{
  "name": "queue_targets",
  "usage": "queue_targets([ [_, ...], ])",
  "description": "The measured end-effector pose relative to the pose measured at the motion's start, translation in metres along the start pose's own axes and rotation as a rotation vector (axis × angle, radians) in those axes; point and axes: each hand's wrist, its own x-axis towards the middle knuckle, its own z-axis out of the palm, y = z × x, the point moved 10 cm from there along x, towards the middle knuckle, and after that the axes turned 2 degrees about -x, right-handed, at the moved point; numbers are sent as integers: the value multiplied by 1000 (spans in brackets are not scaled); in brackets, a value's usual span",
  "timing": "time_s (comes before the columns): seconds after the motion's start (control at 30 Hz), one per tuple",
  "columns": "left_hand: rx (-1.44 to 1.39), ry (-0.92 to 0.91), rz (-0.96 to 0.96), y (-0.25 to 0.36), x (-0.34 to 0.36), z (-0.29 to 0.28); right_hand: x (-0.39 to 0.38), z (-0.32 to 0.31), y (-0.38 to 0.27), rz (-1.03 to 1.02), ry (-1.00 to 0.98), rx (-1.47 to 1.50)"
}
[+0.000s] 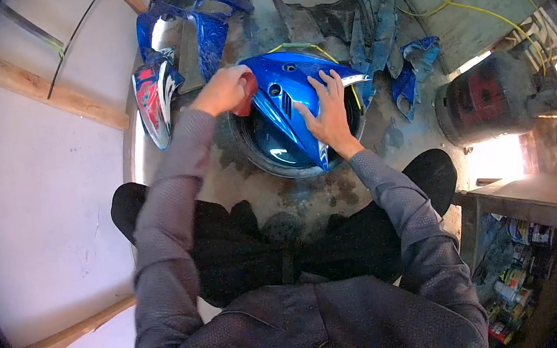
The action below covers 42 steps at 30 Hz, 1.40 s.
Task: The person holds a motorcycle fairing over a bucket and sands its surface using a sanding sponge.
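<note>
Glossy blue panel [295, 76] lies under the right hand [328, 113], whose fingers spread flat, gripping nothing; nearer than that hand, its pointed tip reaches the rim of a round basin [267, 166], partly hidden beneath. Leftward, the left hand [224, 91] curls round a red pad [246, 98]; its fingertips are blurred. Floor [418, 134] stretches from the right hand toward a dark rounded tank [490, 98]. Beyond the left hand stands a curved blue frame [213, 37].

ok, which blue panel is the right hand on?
The glossy bright-blue, pointed plastic panel across the round dark basin: the bare right hand lies spread on it. The other blue panels, dull ones at right and an arched one upper left, are untouched.
</note>
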Motion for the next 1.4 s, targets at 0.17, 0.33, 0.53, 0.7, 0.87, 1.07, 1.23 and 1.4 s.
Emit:
queue_targets([
  [0.17, -144, -356, 176, 15, 12, 14, -3, -3, 11, 7, -24, -3],
  [0.33, -308, -199, -60, 2, -24, 14, -6, -2, 12, -4, -61, 35],
  [0.53, -23, 126, 225, 58, -77, 22, -6, -7, 12, -44, -57, 33],
  [0.7, 90, 59, 427, 78, -127, 84, -2, -5, 6, -36, -59, 54],
  [0.87, -41, -62, 498, 102, -150, 100, -5, -7, 8, -31, -42, 51],
  [1.07, 0, 127, 288, 89, -129, 71, -5, -6, 6, -20, -55, 43],
  [1.23, -181, -41, 289, 96, -132, 83, -5, -7, 12, -26, -51, 27],
  [1.4, -79, 79, 118, 63, -115, 60, -4, -4, 4, -22, -55, 51],
])
